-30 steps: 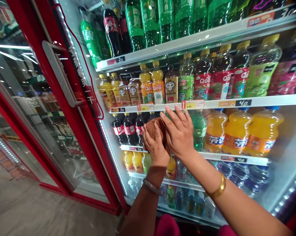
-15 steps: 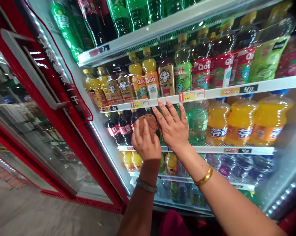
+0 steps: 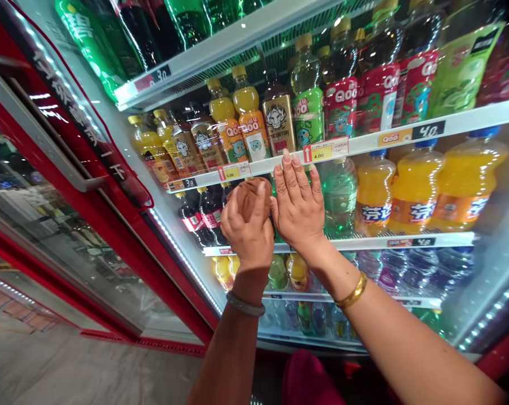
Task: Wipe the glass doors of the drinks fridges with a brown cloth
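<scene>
A shop: price tags (image 3: pixel 322 152) beneath bottled drinks (image 3: pixel 419 185) in a red-framed fridge (image 3: pixel 172 277).

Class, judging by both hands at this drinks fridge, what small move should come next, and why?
Probably press the brown cloth against the price rail: the left hand holds it bunched near there, while the right hand is flat, fingers extended.
</scene>
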